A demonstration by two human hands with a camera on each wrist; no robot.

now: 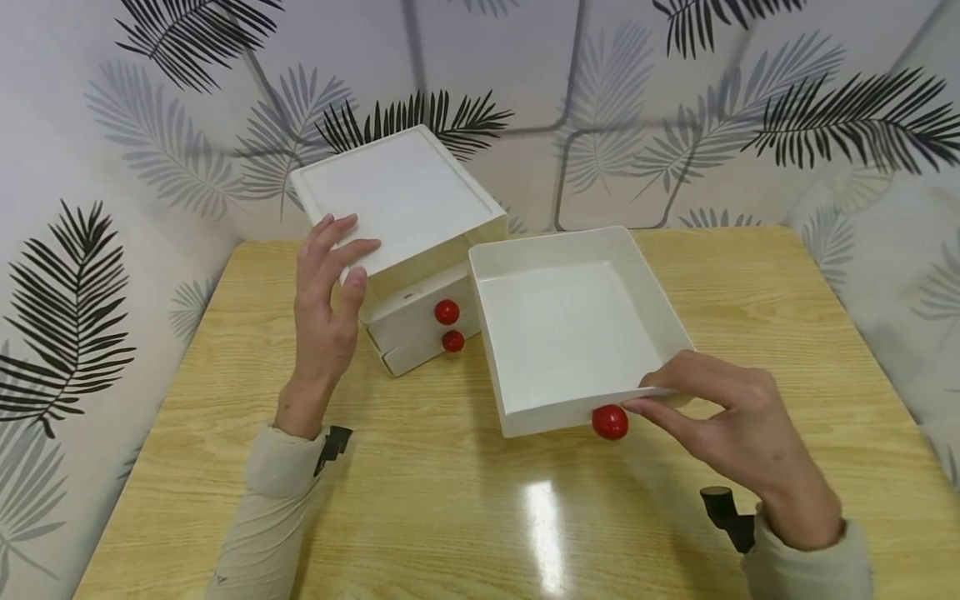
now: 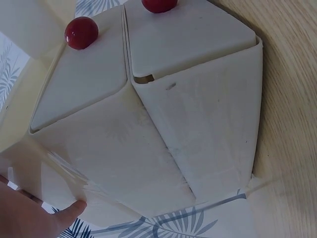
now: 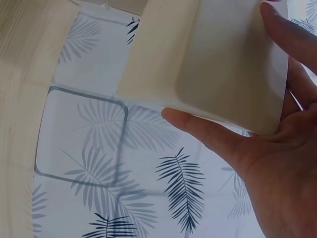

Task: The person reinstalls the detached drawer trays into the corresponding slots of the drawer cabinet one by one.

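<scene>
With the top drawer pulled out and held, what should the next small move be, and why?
Probably set the white plastic drawer with the red knob flat on the wooden table: the right hand holds its front corner, free of the white drawer cabinet, which the left hand steadies.

Empty white red-knobbed drawer (image 1: 570, 333) tilted, seemingly clear of cabinet (image 1: 405, 225).

From my station, head view: the right hand (image 1: 738, 433) covers the front right corner of the pulled-out white square drawer tray (image 1: 577, 329). That tray hides the white plastic drawer cabinet's (image 1: 405, 242) right side. Left wrist view crops the left hand (image 2: 29, 215) to a thumb; one glossy red round knob (image 2: 159, 4) is cut by the top edge.
</scene>
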